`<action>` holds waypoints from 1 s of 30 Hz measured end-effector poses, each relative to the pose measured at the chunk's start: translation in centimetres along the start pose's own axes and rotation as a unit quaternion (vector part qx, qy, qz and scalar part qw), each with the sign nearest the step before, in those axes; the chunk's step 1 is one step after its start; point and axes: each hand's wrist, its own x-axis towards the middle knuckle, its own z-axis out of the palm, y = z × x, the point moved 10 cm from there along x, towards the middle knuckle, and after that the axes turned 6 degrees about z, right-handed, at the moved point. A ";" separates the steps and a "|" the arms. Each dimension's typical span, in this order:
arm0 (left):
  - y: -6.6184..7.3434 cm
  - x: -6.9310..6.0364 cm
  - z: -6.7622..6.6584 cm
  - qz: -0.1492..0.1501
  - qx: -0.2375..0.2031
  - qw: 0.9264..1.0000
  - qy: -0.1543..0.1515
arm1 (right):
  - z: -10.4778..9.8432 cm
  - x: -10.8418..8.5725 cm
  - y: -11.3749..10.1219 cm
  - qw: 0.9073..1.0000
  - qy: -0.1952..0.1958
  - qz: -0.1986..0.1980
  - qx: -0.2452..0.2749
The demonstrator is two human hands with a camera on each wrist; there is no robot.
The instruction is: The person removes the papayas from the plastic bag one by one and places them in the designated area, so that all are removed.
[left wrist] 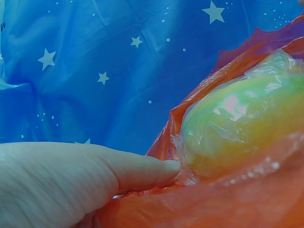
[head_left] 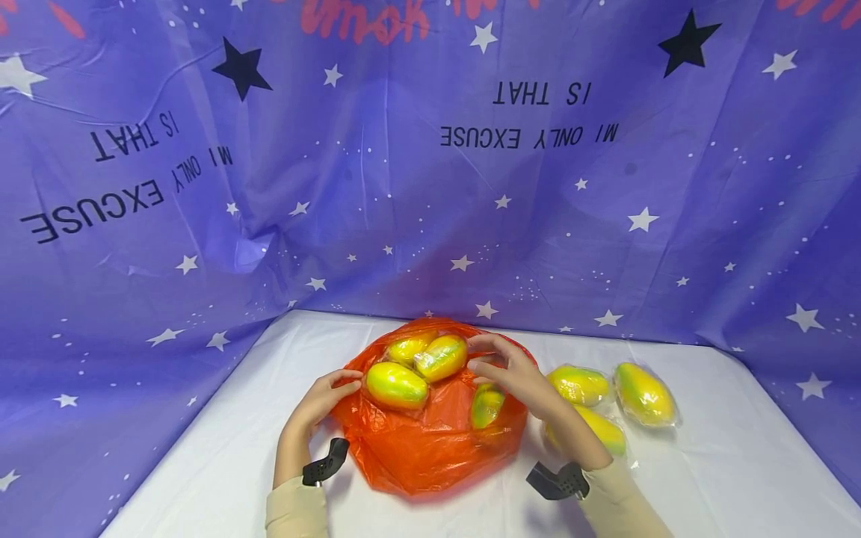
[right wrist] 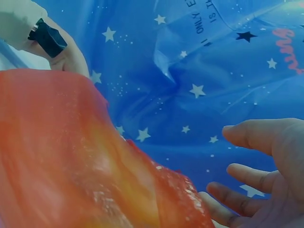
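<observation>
A red plastic bag (head_left: 430, 441) lies spread on the table with several yellow-green, mango-like fruits in clear wrap inside its mouth. One wrapped fruit (head_left: 397, 385) sits at the left, close to my left hand (head_left: 321, 400). That hand holds the bag's left rim; in the left wrist view its thumb (left wrist: 142, 172) lies at the rim beside the wrapped fruit, and the other fingers are mostly hidden. My right hand (head_left: 514, 373) is over the bag's right side with fingers spread and loosely bent; in the right wrist view nothing shows between them.
Right of the bag, wrapped fruits lie on the white table (head_left: 713, 478): one (head_left: 646, 394) farthest right, two others partly behind the right forearm. A purple star-printed cloth (head_left: 417, 187) hangs behind and at the sides. Both wrists wear black camera mounts (head_left: 326, 463).
</observation>
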 end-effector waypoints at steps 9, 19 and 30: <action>0.1 0.0 0.0 0.002 0.000 1.000 -0.003 | 2.7 1.4 1.1 0.999 -0.050 0.013 0.005; 0.2 -0.2 0.1 0.000 0.005 1.000 -0.004 | 4.8 2.8 2.4 0.997 -0.060 0.048 0.025; 0.1 0.0 0.0 -0.001 0.002 1.000 -0.003 | 6.1 3.8 2.9 0.996 -0.045 0.066 0.029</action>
